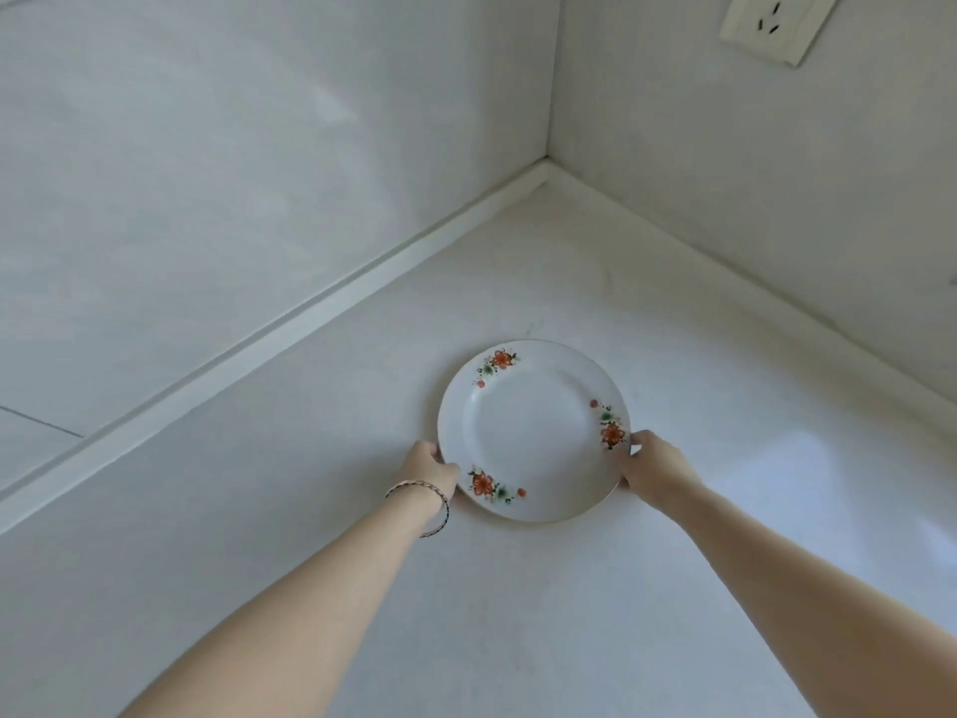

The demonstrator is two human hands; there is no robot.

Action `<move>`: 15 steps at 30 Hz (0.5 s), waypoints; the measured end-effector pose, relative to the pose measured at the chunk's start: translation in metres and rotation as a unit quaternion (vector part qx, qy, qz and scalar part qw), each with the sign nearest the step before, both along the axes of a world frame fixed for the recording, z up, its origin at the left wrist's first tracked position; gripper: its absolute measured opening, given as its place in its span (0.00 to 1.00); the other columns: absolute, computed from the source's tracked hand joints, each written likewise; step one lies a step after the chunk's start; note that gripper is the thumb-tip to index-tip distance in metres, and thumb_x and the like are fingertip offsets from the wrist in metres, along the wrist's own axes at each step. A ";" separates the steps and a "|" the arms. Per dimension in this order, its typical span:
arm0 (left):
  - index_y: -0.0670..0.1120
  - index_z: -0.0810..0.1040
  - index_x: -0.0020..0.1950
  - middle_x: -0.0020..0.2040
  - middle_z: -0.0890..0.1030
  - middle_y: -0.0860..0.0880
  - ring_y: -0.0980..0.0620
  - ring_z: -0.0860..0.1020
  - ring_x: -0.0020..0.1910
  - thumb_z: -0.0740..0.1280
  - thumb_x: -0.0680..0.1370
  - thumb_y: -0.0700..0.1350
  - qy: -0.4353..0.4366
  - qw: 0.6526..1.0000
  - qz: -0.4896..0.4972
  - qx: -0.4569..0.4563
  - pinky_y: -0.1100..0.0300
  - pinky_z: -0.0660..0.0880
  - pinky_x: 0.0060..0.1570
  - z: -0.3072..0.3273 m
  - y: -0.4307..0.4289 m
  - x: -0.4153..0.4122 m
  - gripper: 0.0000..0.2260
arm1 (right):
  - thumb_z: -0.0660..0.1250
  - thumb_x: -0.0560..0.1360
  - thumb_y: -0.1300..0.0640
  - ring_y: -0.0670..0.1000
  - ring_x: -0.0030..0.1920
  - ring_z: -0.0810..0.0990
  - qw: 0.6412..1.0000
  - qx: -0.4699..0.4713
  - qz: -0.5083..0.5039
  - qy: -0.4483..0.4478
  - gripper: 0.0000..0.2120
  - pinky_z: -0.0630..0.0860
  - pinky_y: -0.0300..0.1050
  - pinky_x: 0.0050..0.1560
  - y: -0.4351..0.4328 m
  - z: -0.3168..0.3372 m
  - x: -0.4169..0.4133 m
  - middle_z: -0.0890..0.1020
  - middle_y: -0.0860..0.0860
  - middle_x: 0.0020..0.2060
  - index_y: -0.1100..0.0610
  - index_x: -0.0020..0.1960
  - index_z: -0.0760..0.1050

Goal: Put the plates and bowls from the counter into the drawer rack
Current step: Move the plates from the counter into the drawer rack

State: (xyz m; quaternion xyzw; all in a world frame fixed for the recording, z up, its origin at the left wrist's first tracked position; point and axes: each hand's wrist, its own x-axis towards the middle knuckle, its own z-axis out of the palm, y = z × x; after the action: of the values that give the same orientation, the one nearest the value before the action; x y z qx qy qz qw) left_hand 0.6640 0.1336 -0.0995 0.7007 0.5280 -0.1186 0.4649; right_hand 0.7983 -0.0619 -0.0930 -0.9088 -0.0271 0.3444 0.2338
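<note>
Head view, only one available. White plate [533,432] with orange flower prints sits just right of frame centre, flat or nearly flat on the white counter [569,614]. Can't tell if the near edge is lifted yet.

Left hand [430,471], bracelet [430,502] on its wrist, is closed on the lower-left rim. Right hand [650,466] is closed on the right rim. Fingertips are mostly hidden under or behind the rim, so grip depth is unclear. Both forearms come in from the bottom of the frame.

Opposite-side grip makes sense: a shallow rim gives little to pinch from above, and two hands keep the plate level and stop it sliding on a smooth counter.

The plate is out in the open, well apart from both walls [207,173], which meet in a corner at centre-right. Wall socket [771,23] at upper right, irrelevant.

No drawer rack in frame, no bowls or other plates visible either. Judging by that, this reads as the pickup step for this plate; carry and racking not yet done. Main risk: glazed rim slipping on the lift.
</note>
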 end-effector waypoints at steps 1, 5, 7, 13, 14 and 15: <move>0.41 0.71 0.48 0.41 0.76 0.45 0.44 0.76 0.45 0.61 0.74 0.36 -0.004 1.000 0.009 0.001 0.55 0.77 0.50 -0.006 0.003 0.007 0.04 | 0.58 0.77 0.52 0.59 0.50 0.82 0.999 0.030 -0.039 0.008 0.18 0.78 0.49 0.49 0.005 -0.007 0.005 0.82 0.57 0.52 0.60 0.63 0.69; 0.43 0.68 0.49 0.42 0.75 0.45 0.45 0.73 0.43 0.61 0.74 0.33 -0.016 0.999 0.036 -0.007 0.57 0.71 0.43 -0.015 0.006 0.016 0.08 | 0.63 0.77 0.57 0.62 0.48 0.81 0.995 0.067 -0.078 0.002 0.14 0.72 0.44 0.36 0.012 -0.016 0.012 0.80 0.59 0.48 0.63 0.60 0.71; 0.44 0.69 0.49 0.47 0.77 0.43 0.45 0.75 0.44 0.62 0.73 0.33 -0.022 0.999 0.040 -0.010 0.53 0.76 0.48 -0.016 0.005 0.012 0.09 | 0.64 0.76 0.58 0.59 0.42 0.79 0.995 0.075 -0.066 -0.007 0.14 0.68 0.41 0.32 0.007 -0.012 0.008 0.81 0.60 0.46 0.63 0.59 0.73; 0.45 0.70 0.47 0.46 0.77 0.44 0.45 0.76 0.46 0.62 0.73 0.31 -0.063 0.996 0.058 -0.006 0.48 0.78 0.55 0.012 -0.017 -0.015 0.10 | 0.64 0.77 0.58 0.47 0.30 0.74 0.993 0.109 -0.037 -0.026 0.11 0.66 0.40 0.29 -0.024 0.016 -0.017 0.78 0.52 0.33 0.61 0.57 0.74; 0.45 0.70 0.46 0.45 0.77 0.45 0.45 0.77 0.47 0.62 0.73 0.31 -0.077 0.995 0.062 -0.006 0.46 0.77 0.56 0.019 -0.024 -0.023 0.10 | 0.63 0.77 0.58 0.47 0.31 0.74 0.992 0.116 -0.031 -0.030 0.11 0.67 0.40 0.29 -0.031 0.022 -0.022 0.80 0.53 0.35 0.61 0.57 0.74; 0.45 0.71 0.48 0.45 0.78 0.44 0.44 0.78 0.47 0.62 0.73 0.31 -0.092 0.993 0.067 -0.007 0.44 0.77 0.56 0.027 -0.031 -0.031 0.10 | 0.63 0.77 0.57 0.47 0.31 0.75 0.992 0.122 -0.025 -0.036 0.10 0.68 0.40 0.30 -0.040 0.028 -0.028 0.80 0.54 0.36 0.60 0.57 0.74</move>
State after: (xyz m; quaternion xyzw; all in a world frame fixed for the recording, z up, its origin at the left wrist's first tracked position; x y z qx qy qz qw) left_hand 0.6333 0.1026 -0.0727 0.6679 0.5280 -0.0257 0.5238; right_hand 0.7705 -0.1015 -0.0647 -0.8855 -0.0550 0.2999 0.3505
